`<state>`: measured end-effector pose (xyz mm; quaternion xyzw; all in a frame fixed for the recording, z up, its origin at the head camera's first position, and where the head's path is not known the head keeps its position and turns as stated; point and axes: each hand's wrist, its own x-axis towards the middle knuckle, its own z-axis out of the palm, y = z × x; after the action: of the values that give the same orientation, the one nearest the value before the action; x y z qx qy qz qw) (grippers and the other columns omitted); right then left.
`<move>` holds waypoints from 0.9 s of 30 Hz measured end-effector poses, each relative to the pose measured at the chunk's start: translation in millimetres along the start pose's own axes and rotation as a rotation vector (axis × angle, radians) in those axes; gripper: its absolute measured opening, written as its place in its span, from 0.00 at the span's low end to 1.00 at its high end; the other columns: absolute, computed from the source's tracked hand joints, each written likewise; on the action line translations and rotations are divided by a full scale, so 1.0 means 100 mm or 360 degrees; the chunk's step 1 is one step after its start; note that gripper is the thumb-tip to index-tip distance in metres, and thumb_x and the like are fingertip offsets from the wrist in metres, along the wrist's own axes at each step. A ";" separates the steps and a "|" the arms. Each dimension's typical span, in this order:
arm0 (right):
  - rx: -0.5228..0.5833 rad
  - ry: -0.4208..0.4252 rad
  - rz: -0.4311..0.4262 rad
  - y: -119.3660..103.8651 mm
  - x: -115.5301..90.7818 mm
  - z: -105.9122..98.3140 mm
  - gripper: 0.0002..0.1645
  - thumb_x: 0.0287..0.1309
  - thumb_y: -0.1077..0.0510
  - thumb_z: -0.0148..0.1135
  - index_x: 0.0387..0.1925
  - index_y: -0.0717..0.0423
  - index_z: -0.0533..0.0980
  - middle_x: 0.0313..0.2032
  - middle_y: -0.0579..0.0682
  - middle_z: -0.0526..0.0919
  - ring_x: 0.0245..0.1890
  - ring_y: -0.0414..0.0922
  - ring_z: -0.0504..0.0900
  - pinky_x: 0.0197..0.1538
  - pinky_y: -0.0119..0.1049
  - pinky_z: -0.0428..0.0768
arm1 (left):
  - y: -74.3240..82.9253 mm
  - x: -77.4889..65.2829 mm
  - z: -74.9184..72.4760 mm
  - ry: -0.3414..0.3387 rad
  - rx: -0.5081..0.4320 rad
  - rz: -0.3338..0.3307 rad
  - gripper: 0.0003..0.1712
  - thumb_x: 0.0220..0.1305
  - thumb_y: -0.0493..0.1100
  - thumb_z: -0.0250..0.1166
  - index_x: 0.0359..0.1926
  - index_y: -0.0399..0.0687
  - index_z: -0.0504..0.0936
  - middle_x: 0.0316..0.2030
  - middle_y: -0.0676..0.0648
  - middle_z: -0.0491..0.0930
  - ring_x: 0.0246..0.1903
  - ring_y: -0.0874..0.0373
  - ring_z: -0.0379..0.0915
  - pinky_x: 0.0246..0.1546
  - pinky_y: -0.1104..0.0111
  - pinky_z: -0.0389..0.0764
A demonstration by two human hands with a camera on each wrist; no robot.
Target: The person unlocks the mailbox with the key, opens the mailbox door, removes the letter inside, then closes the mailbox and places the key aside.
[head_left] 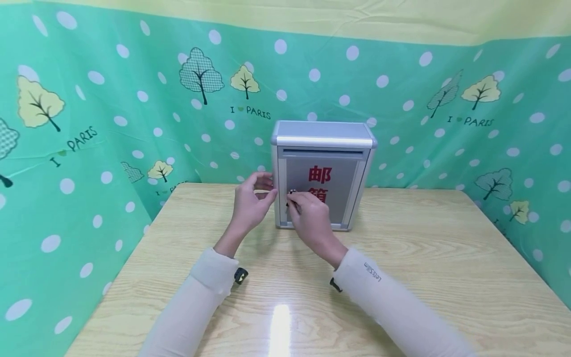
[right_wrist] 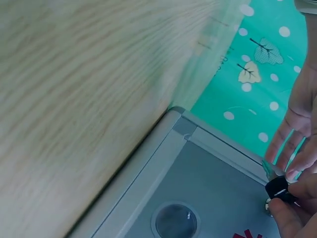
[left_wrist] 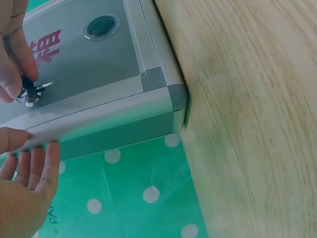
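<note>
A silver metal mailbox [head_left: 323, 136] with red characters and a top slot stands upright at the far middle of the wooden table [head_left: 401, 258]. My right hand [head_left: 310, 213] pinches a small black-headed key [head_left: 292, 192] set in the lock on the left of the door. The left wrist view shows the key [left_wrist: 29, 91] between the right hand's fingertips [left_wrist: 15, 54]; the right wrist view shows it [right_wrist: 280, 189] too. My left hand [head_left: 252, 201] rests against the box's left side, its fingers [left_wrist: 29, 173] straight, thumb on the edge. The door has a round window [left_wrist: 101, 26].
Green cloth [head_left: 111, 124] with white dots and trees hangs behind and on both sides of the table. Light wood tabletop [head_left: 285, 317] stretches from the box to the near edge. Both arms wear pale sleeves [head_left: 214, 277].
</note>
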<state>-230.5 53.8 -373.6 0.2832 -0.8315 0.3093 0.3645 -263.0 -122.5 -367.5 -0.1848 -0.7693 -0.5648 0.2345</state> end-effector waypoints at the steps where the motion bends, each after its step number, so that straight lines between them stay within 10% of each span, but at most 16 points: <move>1: 0.0036 0.0017 0.0024 0.00 0.00 0.01 0.10 0.60 0.69 0.70 0.44 0.65 0.86 0.42 0.58 0.89 0.42 0.50 0.89 0.46 0.33 0.89 | 0.00 0.00 0.00 -0.0001 -0.0002 0.0001 0.20 0.62 0.28 0.70 0.55 0.34 0.79 0.43 0.39 0.82 0.43 0.47 0.83 0.44 0.63 0.90; 27: 0.0645 0.0143 0.0439 0.13 -0.03 0.04 0.09 0.57 0.66 0.75 0.41 0.62 0.88 0.38 0.53 0.89 0.35 0.44 0.89 0.40 0.28 0.88 | 0.19 -0.02 0.02 -0.0008 0.0018 -0.0063 0.21 0.63 0.24 0.67 0.56 0.27 0.76 0.45 0.30 0.81 0.45 0.37 0.81 0.48 0.51 0.89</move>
<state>-239.7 60.4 -382.1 0.2203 -0.7663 0.5287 0.2911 -251.7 -115.3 -354.2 -0.1695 -0.7766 -0.5645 0.2224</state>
